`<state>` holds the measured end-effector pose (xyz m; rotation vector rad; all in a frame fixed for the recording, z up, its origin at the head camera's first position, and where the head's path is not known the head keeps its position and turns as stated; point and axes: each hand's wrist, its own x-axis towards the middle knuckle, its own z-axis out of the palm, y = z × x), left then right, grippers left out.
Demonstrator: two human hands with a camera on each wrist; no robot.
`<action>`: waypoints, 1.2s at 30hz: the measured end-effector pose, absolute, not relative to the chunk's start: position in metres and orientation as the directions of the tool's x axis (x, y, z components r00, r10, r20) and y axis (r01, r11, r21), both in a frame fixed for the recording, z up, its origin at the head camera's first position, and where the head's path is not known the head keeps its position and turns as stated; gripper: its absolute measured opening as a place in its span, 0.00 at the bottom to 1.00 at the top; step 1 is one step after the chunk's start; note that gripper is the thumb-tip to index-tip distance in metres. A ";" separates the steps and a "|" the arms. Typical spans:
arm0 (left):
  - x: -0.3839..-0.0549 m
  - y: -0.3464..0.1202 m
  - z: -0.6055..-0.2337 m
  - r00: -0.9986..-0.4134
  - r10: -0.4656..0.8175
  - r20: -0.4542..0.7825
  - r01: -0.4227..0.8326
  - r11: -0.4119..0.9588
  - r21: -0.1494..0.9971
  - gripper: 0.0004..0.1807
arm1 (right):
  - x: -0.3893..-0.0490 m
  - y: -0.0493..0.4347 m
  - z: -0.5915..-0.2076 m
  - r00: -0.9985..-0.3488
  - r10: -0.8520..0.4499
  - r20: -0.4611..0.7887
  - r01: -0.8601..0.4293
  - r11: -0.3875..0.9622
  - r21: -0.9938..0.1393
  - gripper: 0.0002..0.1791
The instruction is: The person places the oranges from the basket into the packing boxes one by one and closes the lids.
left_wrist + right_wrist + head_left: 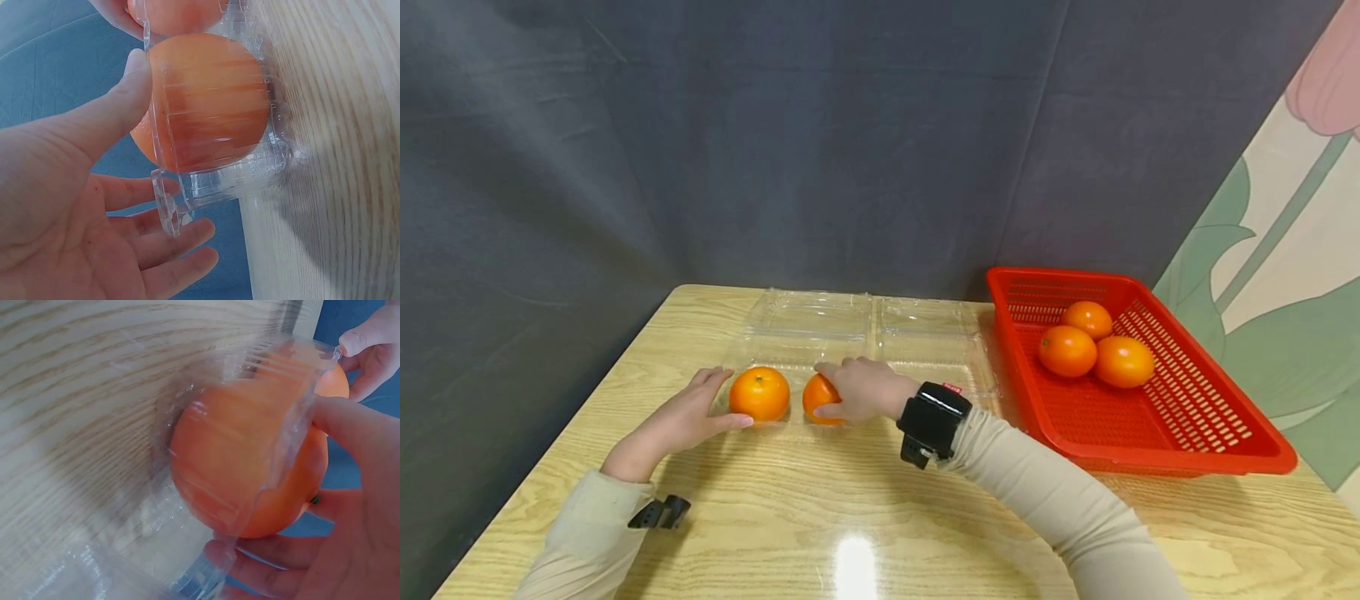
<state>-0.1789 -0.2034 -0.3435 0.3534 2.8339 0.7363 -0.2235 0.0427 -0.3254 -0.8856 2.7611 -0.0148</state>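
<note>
In the head view, two clear plastic clamshell boxes lie side by side with lids folded back. The left box (801,350) has an orange (762,393) in its left front part. Beside that, my right hand (868,389) grips a second orange (818,398) from above, fingers and thumb curled round it, at the box's front wall. Its green stem end shows in the right wrist view. My left hand (696,412) spreads about the box's left front corner, thumb (134,75) at the front rim and fingers stretched along the side, touching the plastic edge.
The right clear box (925,350), bearing a small red label, stands next to a red slotted basket (1180,454). Three oranges (1067,350) lie in that basket. Behind the wooden table (760,508) hangs a dark cloth (820,167); a flower-patterned wall (1292,250) is at the right.
</note>
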 end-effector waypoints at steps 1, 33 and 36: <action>-0.179 -0.203 -0.343 -0.953 0.277 -0.124 0.182 0.847 0.499 0.52 | -0.223 0.043 -0.326 -0.782 -0.579 -0.229 -0.579 0.812 -0.076 0.38; -0.179 -0.203 -0.343 -0.953 0.272 -0.133 0.172 0.847 0.502 0.52 | -0.215 0.050 -0.320 -0.785 -0.588 -0.197 -0.599 0.801 -0.001 0.37; -0.179 -0.203 -0.343 -0.952 0.275 -0.135 0.175 0.850 0.496 0.52 | -0.215 0.052 -0.319 -0.781 -0.594 -0.191 -0.606 0.795 0.006 0.37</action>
